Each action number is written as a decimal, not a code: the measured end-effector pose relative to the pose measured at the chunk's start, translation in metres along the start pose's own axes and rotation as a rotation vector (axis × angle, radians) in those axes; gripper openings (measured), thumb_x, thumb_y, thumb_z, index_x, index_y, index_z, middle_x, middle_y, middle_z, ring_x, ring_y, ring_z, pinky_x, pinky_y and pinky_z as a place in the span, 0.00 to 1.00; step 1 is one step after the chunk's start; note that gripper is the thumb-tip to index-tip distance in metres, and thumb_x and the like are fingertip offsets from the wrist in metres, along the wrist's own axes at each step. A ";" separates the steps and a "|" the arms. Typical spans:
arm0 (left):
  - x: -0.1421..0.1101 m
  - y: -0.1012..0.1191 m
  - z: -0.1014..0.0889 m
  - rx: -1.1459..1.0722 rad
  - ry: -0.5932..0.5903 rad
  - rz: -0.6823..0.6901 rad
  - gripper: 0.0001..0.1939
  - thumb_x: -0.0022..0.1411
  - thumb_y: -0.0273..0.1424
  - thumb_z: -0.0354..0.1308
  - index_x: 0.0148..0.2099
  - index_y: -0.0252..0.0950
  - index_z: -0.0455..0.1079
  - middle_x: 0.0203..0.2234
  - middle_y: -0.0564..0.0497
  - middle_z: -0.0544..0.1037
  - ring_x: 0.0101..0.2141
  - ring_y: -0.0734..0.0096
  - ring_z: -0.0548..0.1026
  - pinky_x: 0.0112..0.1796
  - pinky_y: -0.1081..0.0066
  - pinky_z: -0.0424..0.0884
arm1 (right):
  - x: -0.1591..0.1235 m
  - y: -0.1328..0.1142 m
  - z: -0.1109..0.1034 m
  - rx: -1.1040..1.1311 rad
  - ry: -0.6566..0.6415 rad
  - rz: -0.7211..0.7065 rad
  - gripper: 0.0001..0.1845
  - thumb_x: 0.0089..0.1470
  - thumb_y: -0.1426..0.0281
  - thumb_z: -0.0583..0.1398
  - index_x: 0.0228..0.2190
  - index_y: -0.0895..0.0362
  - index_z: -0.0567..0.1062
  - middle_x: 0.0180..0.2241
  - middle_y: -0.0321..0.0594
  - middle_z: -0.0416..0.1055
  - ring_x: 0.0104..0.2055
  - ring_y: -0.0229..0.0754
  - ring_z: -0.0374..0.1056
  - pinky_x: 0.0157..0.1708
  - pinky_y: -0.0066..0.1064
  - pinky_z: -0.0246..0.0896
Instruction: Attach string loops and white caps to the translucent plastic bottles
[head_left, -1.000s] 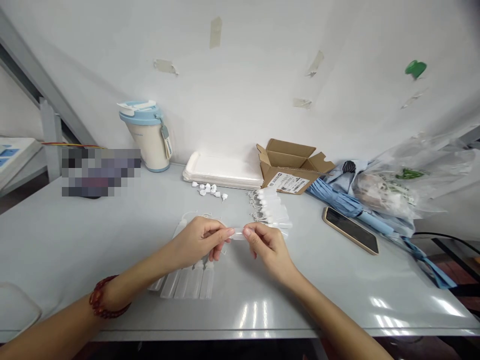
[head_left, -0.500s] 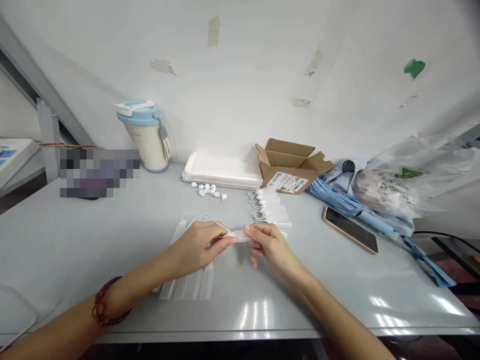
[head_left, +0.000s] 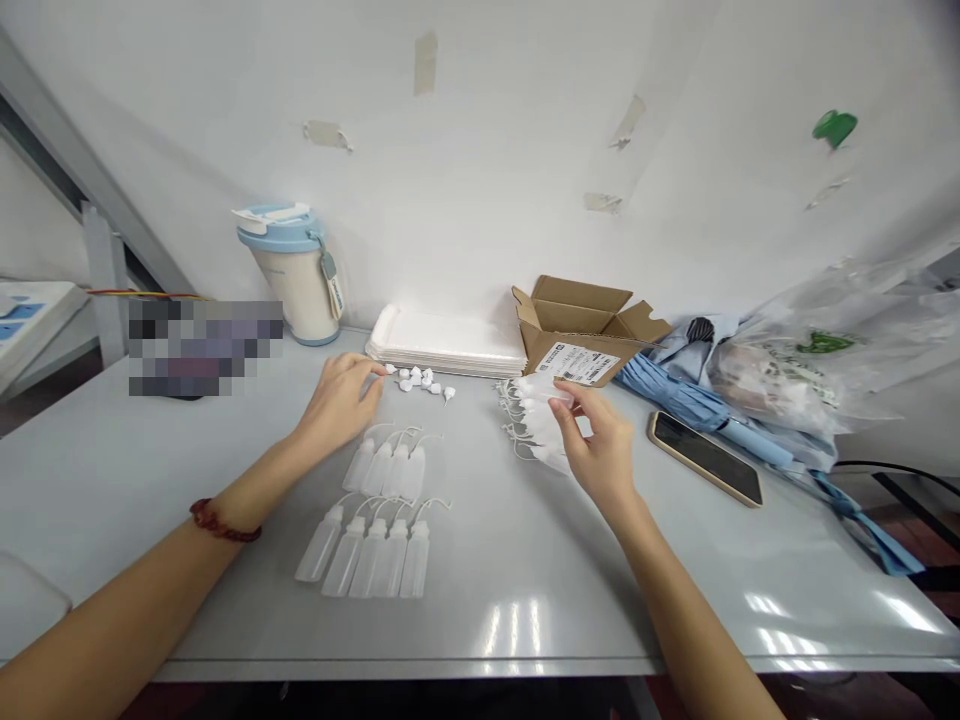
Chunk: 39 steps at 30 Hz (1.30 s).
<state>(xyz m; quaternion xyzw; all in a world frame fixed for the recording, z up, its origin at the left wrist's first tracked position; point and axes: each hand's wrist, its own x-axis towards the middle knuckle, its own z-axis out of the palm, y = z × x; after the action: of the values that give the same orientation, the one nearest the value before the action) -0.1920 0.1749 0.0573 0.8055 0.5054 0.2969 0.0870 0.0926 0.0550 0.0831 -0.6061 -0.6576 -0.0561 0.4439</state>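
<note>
My left hand [head_left: 341,398] reaches forward over the grey table [head_left: 187,470], fingers loosely curled, its tips next to a cluster of small white caps [head_left: 418,380]. Whether it grips a cap is hidden. My right hand [head_left: 596,445] pinches a clear squeeze bottle [head_left: 547,390] at the top of a pile of uncapped bottles [head_left: 534,425]. Two rows of capped squeeze bottles lie between my arms: a far row [head_left: 388,468] and a near row [head_left: 371,548].
At the back stand a blue-lidded mug [head_left: 296,270], a stack of white trays [head_left: 446,342] and an open cardboard box [head_left: 585,335]. A phone [head_left: 705,457], a blue umbrella [head_left: 720,410] and a plastic bag [head_left: 817,350] lie to the right.
Both hands held one bottle together near the table's middle. That bottle now lies in the far row. My left hand moved to the caps, my right hand to the uncapped pile.
</note>
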 end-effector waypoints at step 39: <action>0.007 -0.016 0.017 -0.011 -0.169 0.155 0.19 0.61 0.37 0.45 0.47 0.34 0.71 0.37 0.44 0.71 0.38 0.59 0.70 0.42 0.62 0.67 | -0.001 0.033 0.007 -0.316 -0.108 0.030 0.10 0.53 0.71 0.53 0.35 0.58 0.73 0.37 0.49 0.71 0.40 0.52 0.64 0.40 0.45 0.58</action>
<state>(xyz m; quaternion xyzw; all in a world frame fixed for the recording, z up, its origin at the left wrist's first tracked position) -0.1925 0.1912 0.0396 0.8638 0.4309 0.2367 0.1104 0.1173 0.0670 0.0629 -0.6804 -0.6542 -0.1198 0.3078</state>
